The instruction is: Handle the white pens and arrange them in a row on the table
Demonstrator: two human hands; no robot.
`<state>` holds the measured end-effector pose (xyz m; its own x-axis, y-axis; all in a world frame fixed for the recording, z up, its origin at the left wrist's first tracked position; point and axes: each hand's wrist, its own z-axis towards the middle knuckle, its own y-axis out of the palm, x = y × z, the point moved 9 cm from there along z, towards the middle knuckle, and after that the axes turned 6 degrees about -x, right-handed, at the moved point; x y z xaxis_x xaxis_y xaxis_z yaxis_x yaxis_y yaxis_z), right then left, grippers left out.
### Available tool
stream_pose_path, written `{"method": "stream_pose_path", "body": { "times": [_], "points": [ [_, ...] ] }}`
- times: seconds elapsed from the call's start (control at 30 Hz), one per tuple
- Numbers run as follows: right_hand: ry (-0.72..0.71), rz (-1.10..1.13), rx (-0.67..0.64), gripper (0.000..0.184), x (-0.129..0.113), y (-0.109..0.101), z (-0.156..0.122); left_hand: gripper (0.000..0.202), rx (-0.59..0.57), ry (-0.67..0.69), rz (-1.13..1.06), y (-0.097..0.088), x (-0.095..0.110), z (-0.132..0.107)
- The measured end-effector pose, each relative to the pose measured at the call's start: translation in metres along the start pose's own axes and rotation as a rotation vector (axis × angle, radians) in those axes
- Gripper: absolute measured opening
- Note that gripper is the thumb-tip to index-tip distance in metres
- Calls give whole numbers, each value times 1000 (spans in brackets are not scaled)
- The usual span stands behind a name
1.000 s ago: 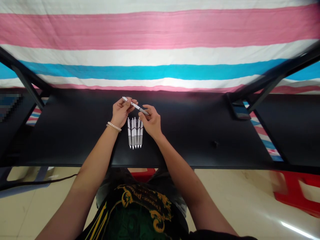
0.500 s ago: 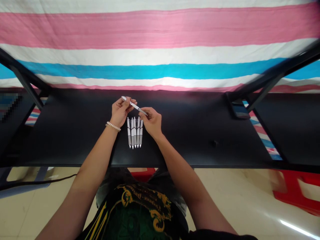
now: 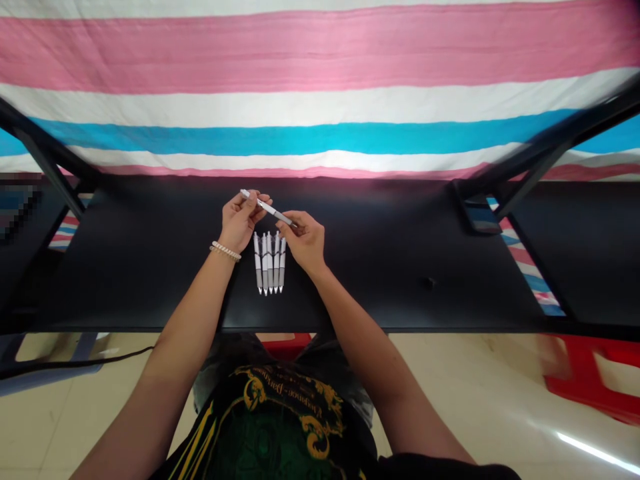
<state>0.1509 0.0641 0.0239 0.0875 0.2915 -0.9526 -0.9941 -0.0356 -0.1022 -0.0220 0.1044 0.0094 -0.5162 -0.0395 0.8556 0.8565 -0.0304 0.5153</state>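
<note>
A white and grey pen is held slantwise above the black table, between my two hands. My left hand, with a pale beaded bracelet at its wrist, pinches the pen's white upper end between thumb and fingers. At the grey lower end, my right hand has its fingers closed round the pen and hides the tip. Just below the hands, several matching pens lie side by side on the table, grey grips and silver tips toward me.
The black tabletop has a small dark object on its right part. A dark phone-like object rests by the right frame leg. Striped cloth hangs behind. A red stool stands at the lower right.
The held pen tilts slightly flatter than before, both hands keeping their grip on it. The whole view has shifted a little; the row of pens lies as it did.
</note>
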Motion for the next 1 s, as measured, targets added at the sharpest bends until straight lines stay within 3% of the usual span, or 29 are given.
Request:
{"method": "stream_pose_path", "body": {
  "times": [0.17,0.3,0.4,1.0],
  "points": [
    [29,-13,19,31,-2,-1,-3,25,-2,-5,3,0,-1,0],
    [68,-61,7,48,-1,0,-5,27,-22,-16,8,4,-3,-1],
    [11,-71,32,35,-5,-3,-4,26,-19,8,8,3,0,0],
    [-4,-66,-108,31,-2,9,-2,27,5,7,33,-1,0,1]
  ]
}}
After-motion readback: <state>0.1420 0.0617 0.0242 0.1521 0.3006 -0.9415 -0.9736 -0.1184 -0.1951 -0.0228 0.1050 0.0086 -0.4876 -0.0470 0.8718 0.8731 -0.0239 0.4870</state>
